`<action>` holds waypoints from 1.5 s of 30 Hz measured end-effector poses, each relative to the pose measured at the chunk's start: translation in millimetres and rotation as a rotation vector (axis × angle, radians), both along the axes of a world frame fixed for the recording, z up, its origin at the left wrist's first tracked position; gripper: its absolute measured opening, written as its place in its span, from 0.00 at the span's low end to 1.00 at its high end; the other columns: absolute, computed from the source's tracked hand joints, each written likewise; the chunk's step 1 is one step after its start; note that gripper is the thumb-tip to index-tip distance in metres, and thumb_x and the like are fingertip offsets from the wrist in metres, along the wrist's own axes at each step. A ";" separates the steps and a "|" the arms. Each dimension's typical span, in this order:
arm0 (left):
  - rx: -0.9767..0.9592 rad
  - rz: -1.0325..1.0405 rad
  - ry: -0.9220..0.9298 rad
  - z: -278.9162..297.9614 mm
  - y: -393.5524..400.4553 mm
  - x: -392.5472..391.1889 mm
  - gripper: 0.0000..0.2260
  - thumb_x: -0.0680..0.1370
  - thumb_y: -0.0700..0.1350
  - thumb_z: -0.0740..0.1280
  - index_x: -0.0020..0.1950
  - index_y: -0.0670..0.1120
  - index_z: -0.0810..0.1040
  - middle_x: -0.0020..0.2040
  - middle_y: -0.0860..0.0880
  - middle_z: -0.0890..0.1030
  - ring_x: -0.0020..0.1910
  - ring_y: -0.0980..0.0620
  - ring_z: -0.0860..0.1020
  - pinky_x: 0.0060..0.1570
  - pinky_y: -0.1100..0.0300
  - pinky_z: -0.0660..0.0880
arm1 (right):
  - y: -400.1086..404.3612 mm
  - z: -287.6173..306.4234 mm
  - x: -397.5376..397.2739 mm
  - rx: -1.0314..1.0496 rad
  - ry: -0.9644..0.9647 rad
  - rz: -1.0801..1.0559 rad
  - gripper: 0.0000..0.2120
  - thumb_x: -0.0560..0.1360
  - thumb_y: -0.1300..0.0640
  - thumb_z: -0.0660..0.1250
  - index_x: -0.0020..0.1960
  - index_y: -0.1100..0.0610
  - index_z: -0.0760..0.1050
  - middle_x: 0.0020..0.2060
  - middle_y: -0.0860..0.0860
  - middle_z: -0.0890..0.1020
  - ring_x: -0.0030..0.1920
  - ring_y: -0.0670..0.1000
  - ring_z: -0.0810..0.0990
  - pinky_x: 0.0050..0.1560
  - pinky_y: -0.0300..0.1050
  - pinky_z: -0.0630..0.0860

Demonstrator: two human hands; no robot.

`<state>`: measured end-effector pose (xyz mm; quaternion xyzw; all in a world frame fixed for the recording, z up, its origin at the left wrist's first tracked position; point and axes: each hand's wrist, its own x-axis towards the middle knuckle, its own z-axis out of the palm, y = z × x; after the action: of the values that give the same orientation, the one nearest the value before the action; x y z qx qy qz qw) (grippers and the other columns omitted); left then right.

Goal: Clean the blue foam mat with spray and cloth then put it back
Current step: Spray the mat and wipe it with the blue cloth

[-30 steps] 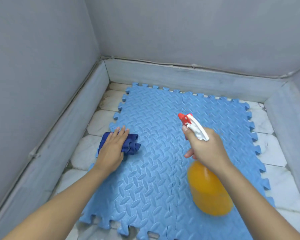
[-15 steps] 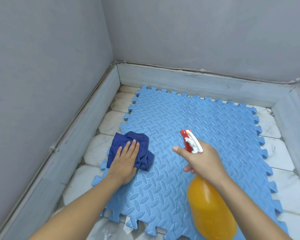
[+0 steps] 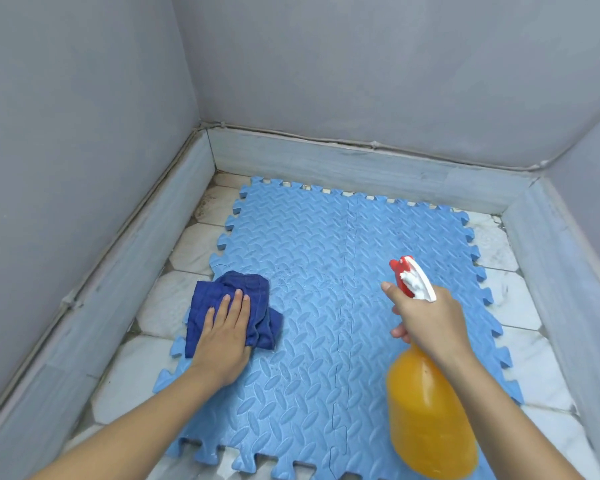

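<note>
Fingers [image 3: 236, 303] of left hand [image 3: 222, 337] flat, pressing dark blue cloth [image 3: 236, 306] at mat's left edge; right hand [image 3: 430, 317] fingers wrapped round spray neck, index out straight by the trigger. Blue foam mat [image 3: 326, 306] flat on tiled floor [image 3: 174, 306] in the wall corner. Orange spray bottle [image 3: 426, 417] held over mat's near-right part, red nozzle [image 3: 397, 265] pointing away.
</note>
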<state>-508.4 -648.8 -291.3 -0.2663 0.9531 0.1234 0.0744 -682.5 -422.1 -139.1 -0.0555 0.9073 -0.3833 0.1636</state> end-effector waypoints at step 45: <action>0.064 -0.004 -0.052 14.0 -26.9 -41.0 0.31 0.79 0.44 0.57 0.79 0.47 0.45 0.80 0.47 0.44 0.78 0.46 0.43 0.75 0.48 0.44 | 48.6 -15.3 -3.8 0.154 -0.003 -0.032 0.19 0.70 0.43 0.73 0.36 0.55 0.70 0.28 0.51 0.78 0.25 0.53 0.82 0.40 0.53 0.81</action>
<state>-549.4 -675.7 -277.3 -0.2651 0.9469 0.1466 0.1077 -686.2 -373.5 -154.4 -0.0278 0.9346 -0.3151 0.1624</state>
